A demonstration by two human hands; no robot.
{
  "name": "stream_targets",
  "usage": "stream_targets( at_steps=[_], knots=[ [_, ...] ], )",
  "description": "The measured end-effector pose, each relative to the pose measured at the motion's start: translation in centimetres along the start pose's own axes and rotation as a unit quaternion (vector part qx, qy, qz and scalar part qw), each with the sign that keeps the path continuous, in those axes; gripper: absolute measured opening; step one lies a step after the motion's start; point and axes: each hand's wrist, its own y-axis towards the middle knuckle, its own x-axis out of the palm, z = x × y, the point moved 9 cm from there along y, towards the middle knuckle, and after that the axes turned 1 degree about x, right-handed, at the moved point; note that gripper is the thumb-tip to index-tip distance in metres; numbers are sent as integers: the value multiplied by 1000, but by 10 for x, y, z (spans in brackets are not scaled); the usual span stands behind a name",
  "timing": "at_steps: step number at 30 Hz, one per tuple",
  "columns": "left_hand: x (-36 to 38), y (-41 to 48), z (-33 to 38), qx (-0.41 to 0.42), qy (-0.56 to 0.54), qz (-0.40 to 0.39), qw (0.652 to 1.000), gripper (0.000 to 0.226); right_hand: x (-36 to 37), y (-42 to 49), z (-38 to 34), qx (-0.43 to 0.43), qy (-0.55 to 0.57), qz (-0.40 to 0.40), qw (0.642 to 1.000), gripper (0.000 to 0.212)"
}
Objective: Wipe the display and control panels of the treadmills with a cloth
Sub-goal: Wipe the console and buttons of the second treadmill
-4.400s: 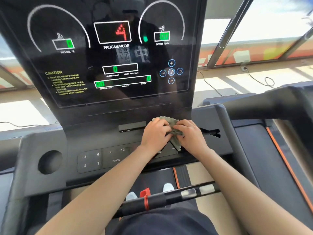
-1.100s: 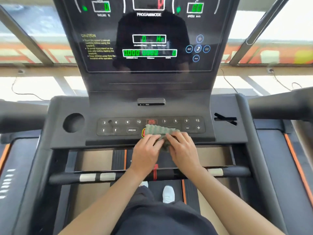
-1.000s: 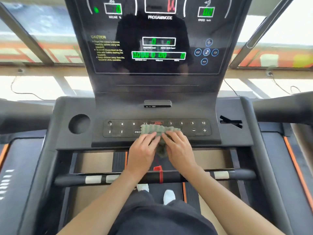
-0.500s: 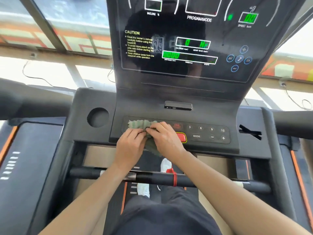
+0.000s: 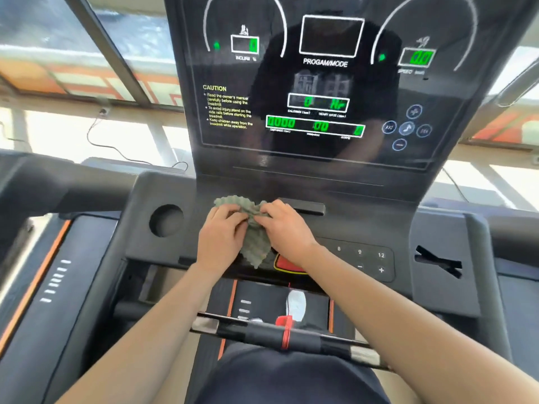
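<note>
Both hands on the cloth (image 5: 256, 228), side by side, palms down: left hand (image 5: 223, 236) has fingers curled over its left part, right hand (image 5: 284, 227) fingers bent and pinching the bunched fold at its right. Cloth is grey-green, wavy-textured, crumpled, pressed onto the control panel (image 5: 364, 228); its top edge pokes out past the fingertips, lower end hangs between the wrists. Red button (image 5: 287, 265) just under the right wrist, partly covered. Number keys and plus/minus keys (image 5: 379, 262) to the right of the right hand. Dark slot piece (image 5: 306, 207) just beyond the right fingertips. Round cup recess (image 5: 166, 220) to the left of the left hand. Display (image 5: 320, 83) stands above the hands, green digits lit, yellow CAUTION text on its left. Below the forearms: front handlebar (image 5: 306, 339) with a red band (image 5: 285, 330), white shoe (image 5: 296, 304) on the belt behind it.
</note>
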Motion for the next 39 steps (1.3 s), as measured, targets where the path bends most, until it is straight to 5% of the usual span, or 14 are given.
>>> stream_targets(
  at_steps=[14, 26, 32, 39],
  knots=[
    [72, 14, 132, 137, -85, -83, 983, 20, -64, -115, 98, 149, -34, 84, 985, 23],
    [120, 22, 250, 301, -95, -173, 933, 34, -111, -201, 161, 371, -67, 122, 918, 25],
    [129, 34, 270, 353, -69, -178, 916, 34, -117, -220, 165, 430, -44, 128, 892, 27],
    [113, 48, 233, 353, -60, -124, 925, 14, -109, -187, 163, 400, -27, 159, 902, 22]
  ],
)
